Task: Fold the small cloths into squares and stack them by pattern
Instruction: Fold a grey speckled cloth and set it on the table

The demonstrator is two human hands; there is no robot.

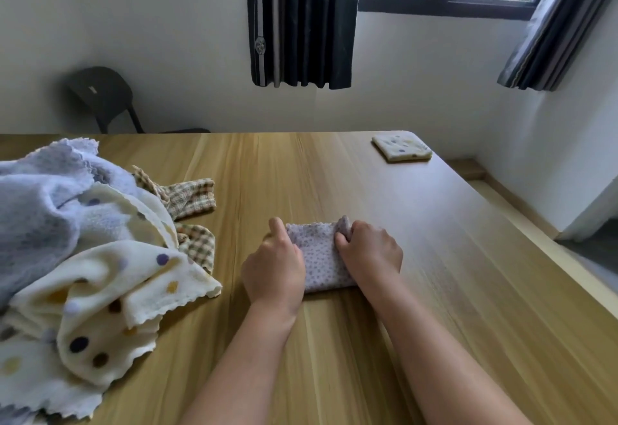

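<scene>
The lilac cloth (321, 257) is printed with small purple dots. The folded cloth (401, 147) is cream, dotted purple and yellow. A cream cloth (110, 291) dotted purple, yellow and brown, a beige-and-green checked cloth (190, 195) and a plain lavender cloth (36, 210) are piled together. The worktop (434, 257) is finished in light wood grain.
</scene>
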